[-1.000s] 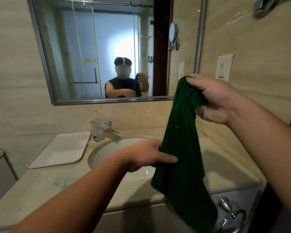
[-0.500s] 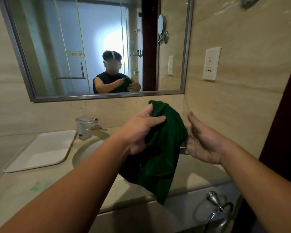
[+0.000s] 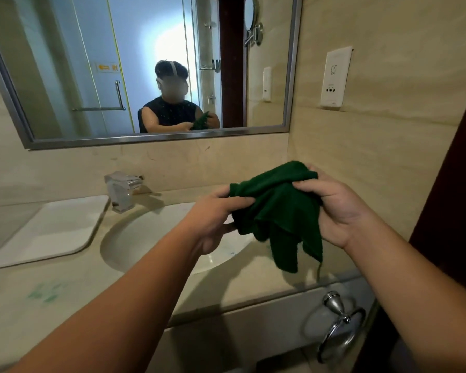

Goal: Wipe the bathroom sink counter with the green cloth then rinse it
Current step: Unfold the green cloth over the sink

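Where the frame's left edge cuts it off, the white tray (image 3: pixel 51 230) lies on the counter (image 3: pixel 65 305), beside the faucet (image 3: pixel 121 189). At centre, the left forearm hides part of the sink basin (image 3: pixel 145 238). The left hand (image 3: pixel 213 219) pinches the green cloth (image 3: pixel 277 211), fingertips buried in its folds. The cloth hangs bunched over the basin's right rim. At centre right, the right hand (image 3: pixel 336 208) now clutches the cloth's upper edge. Half a second earlier it was spread open beside the cloth, which the left hand alone held.
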`<state>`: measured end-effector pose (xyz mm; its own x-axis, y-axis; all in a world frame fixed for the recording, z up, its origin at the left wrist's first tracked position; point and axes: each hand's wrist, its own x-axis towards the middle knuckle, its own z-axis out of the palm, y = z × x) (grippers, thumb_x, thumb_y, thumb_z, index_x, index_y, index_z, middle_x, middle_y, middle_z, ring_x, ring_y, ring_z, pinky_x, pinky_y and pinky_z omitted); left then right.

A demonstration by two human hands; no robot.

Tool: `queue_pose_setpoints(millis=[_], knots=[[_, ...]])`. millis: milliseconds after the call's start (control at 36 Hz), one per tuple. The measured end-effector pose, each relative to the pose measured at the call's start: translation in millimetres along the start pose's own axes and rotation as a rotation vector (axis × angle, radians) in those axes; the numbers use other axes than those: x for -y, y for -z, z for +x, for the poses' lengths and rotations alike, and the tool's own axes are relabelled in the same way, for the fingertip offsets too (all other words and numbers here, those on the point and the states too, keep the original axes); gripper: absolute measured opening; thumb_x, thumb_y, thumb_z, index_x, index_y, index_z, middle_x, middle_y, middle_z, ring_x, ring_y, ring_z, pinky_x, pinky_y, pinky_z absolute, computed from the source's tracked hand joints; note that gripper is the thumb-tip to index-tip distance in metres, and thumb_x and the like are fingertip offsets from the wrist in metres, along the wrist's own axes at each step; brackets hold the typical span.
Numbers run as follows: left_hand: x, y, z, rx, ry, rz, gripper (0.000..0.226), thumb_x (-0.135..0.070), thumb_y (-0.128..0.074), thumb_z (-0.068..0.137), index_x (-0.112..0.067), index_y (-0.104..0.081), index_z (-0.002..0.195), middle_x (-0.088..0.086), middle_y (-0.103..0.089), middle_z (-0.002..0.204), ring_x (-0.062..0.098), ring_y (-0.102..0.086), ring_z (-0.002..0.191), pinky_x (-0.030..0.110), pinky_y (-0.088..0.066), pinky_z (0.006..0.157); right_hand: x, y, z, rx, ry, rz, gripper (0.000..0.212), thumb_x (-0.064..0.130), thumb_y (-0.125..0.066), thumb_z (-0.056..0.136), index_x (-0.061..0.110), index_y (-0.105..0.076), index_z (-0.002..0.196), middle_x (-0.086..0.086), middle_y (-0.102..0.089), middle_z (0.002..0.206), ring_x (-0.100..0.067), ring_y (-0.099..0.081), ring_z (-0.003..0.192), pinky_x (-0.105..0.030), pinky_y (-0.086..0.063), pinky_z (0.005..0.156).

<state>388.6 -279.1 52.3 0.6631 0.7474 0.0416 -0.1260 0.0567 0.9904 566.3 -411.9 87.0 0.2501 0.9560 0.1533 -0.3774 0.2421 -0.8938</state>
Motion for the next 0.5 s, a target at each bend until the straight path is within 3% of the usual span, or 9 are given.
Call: queue_pose_setpoints(millis=[83,167,250,306,361,444,500], knots=[[7.1,-1.4,4.6,0.037,0.039,-0.103,0.032,-0.015,-0.074,0.094,-0.017,-0.074,0.126,0.007,-0.077,0.125,0.029,-0.065,0.122,0.054,-0.044,0.113,13.3,-0.1,3.9,0.099,0.042,0.015,0.023,-0.005,-0.057,0.090,0.012,-0.062,0.104,-0.020,-0.070,0.103,-0.032,-0.070,0.095,-0.047,-0.058,0.090],[12.0,-7.1,5.2,0.166,0.098,-0.255,0.039,-0.017,-0.072,0.095,-0.021,-0.069,0.135,0.009,-0.072,0.134,0.034,-0.061,0.125,0.056,-0.042,0.114,27.8,-4.1,7.1,0.152,0.066,-0.054,0.027,-0.009,-0.055,0.088,0.012,-0.064,0.102,-0.017,-0.071,0.097,-0.030,-0.072,0.089,-0.044,-0.062,0.084],[16.9,-16.0,6.7,0.303,0.162,-0.357,0.050,-0.008,-0.066,0.099,-0.007,-0.055,0.148,0.021,-0.065,0.142,0.038,-0.065,0.123,0.050,-0.059,0.097,42.3,-4.0,12.5,0.109,0.030,-0.234,0.032,-0.017,-0.049,0.092,0.011,-0.064,0.098,-0.017,-0.072,0.090,-0.029,-0.074,0.081,-0.039,-0.065,0.071],[18.3,-19.4,11.5,0.248,0.190,-0.329,0.056,0.000,-0.070,0.094,-0.001,-0.050,0.147,0.024,-0.068,0.137,0.039,-0.070,0.115,0.045,-0.064,0.083,52.0,1.4,16.0,0.043,-0.011,-0.421,0.033,-0.019,-0.051,0.091,0.011,-0.066,0.090,-0.016,-0.072,0.083,-0.027,-0.073,0.074,-0.035,-0.063,0.062],[17.6,-22.2,16.6,0.132,0.194,-0.234,0.055,0.006,-0.072,0.090,0.001,-0.051,0.141,0.023,-0.072,0.128,0.038,-0.073,0.108,0.047,-0.063,0.082,58.8,11.7,19.7,-0.040,-0.053,-0.621,0.033,-0.017,-0.056,0.088,0.012,-0.070,0.086,-0.019,-0.074,0.086,-0.031,-0.073,0.077,-0.038,-0.064,0.065],[13.4,-28.7,24.4,-0.095,0.116,-0.024,0.028,0.006,-0.068,0.093,0.000,-0.061,0.119,0.022,-0.075,0.109,0.033,-0.077,0.091,0.050,-0.065,0.083,55.5,23.3,26.0,-0.228,-0.014,-1.101,0.026,-0.004,-0.065,0.085,0.019,-0.075,0.092,-0.016,-0.077,0.091,-0.035,-0.074,0.087,-0.045,-0.063,0.078],[9.3,-38.5,25.5,-0.205,0.005,0.049,0.019,0.005,-0.067,0.093,-0.008,-0.061,0.105,0.021,-0.074,0.106,0.033,-0.077,0.087,0.049,-0.067,0.075,43.5,24.4,29.1,-0.325,0.035,-1.383,0.020,0.007,-0.063,0.089,0.026,-0.070,0.094,-0.007,-0.074,0.088,-0.030,-0.071,0.085,-0.036,-0.057,0.068]])
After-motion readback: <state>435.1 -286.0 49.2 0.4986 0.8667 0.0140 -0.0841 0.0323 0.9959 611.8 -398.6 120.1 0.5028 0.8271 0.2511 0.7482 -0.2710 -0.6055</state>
